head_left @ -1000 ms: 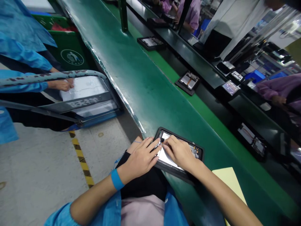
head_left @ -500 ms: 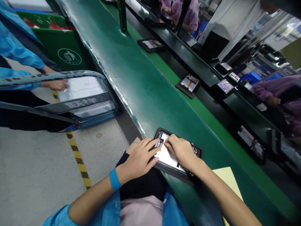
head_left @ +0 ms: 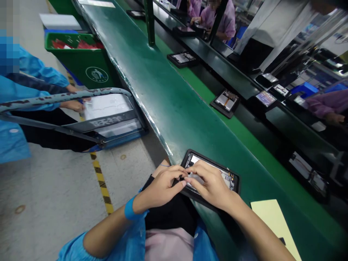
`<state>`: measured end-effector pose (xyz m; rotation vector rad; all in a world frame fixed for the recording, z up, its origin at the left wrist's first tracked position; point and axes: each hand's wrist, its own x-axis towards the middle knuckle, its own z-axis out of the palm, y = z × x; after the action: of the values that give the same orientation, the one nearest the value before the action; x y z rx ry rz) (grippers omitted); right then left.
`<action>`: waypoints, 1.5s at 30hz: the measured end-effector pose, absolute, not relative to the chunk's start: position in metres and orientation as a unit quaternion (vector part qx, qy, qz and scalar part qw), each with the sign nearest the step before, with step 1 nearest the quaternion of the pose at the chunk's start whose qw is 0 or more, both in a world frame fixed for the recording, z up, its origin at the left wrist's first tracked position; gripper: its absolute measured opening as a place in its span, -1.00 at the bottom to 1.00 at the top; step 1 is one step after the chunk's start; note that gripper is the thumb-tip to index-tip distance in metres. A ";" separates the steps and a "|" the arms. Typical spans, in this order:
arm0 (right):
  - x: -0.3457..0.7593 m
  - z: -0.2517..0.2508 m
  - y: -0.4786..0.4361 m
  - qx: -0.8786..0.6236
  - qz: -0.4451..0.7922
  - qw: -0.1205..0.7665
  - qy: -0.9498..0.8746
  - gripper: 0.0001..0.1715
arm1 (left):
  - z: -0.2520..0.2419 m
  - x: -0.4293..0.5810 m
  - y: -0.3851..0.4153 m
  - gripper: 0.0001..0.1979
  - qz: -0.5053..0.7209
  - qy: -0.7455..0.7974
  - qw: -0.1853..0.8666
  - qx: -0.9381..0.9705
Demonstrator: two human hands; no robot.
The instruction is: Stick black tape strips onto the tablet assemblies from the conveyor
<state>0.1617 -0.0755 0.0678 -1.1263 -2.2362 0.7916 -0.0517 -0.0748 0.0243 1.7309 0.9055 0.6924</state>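
Note:
An opened tablet with a black frame lies at the near edge of the green bench. White panels and small circuit parts show inside it. Over its left end, the fingertips of both hands meet. My left hand is closed, thumb and fingers pinched together around something small and dark that I cannot identify. Facing it, my right hand is also closed in a pinch above the white panel, and its fingers hide whatever they hold. A blue band circles my left wrist.
Yellow paper lies on the bench to the right. A green post rises from the bench. Beyond runs a conveyor carrying opened tablets. At left, a person in blue handles white packages on a trolley near a green bin.
My left hand has gone from spread fingers on the tablet to a pinch. My right fingers have moved to meet it. The view has shifted slightly left.

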 end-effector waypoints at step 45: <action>0.181 0.036 -0.061 -0.528 0.292 0.102 -0.791 -0.84 | -0.001 -0.061 -0.077 -0.71 0.319 0.404 0.212 0.831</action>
<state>0.1809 -0.0614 0.0360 -1.5589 -2.3351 0.8629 -0.0611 -0.0770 -0.0015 2.3081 1.1208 0.8850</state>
